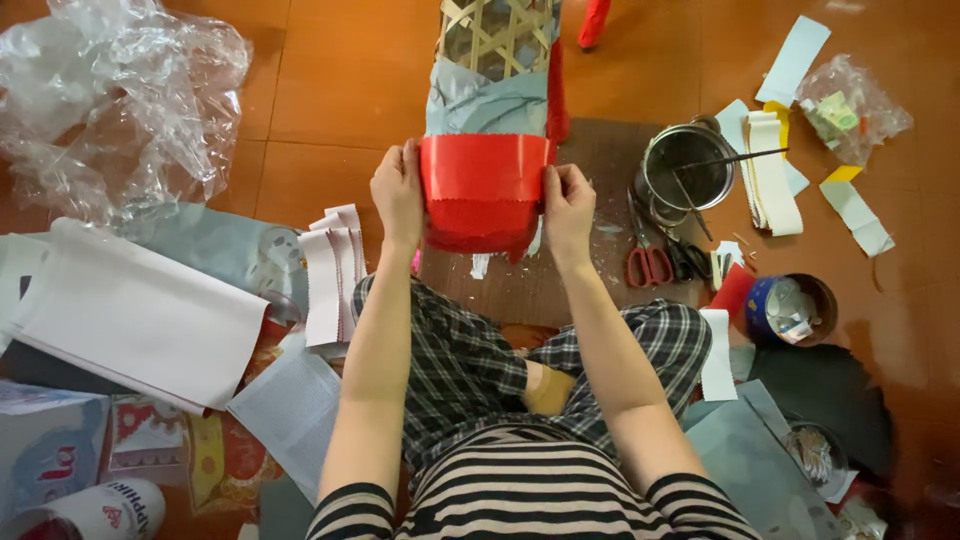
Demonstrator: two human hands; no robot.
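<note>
Left hand (397, 192) and right hand (567, 205), fingers closed on red paper band (483, 185) wrapped round woven bamboo frame (497, 35), steel pot (688, 168) at three o'clock, red-handled scissors (650, 262) beside it

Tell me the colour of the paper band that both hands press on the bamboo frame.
Red band, seen in the head view.
</note>
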